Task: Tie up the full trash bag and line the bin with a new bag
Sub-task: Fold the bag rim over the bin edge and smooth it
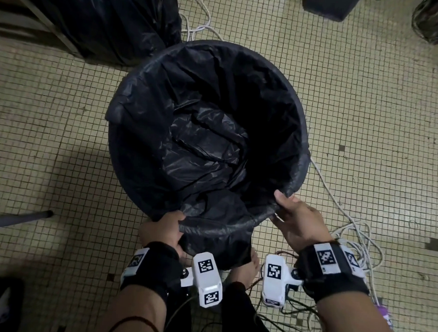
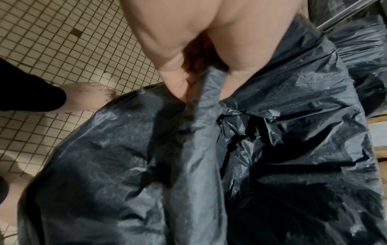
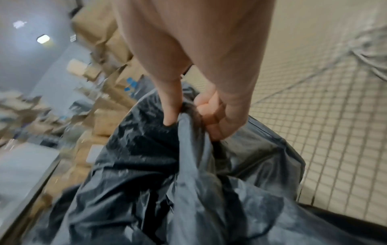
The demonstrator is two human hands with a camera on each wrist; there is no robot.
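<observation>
Bin (image 1: pixel 127 167) walls are wrapped by the new bag (image 1: pixel 206 145), so no bare bin surface is seen. Left hand (image 1: pixel 161 232) fingertips are buried in the bag fold. The right wrist view is motion-blurred; the cardboard boxes (image 3: pixel 100 54) cannot be read. The full trash bag (image 1: pixel 101 17) is cut off by the top edge, its knot unseen. Both forearms are cropped at the bottom.

The head camera looks straight down from above onto the lined bin (image 1: pixel 137 162), while each wrist camera peers close along its hand, all three sharing the black bag (image 2: pixel 272 149) at the rim.
</observation>
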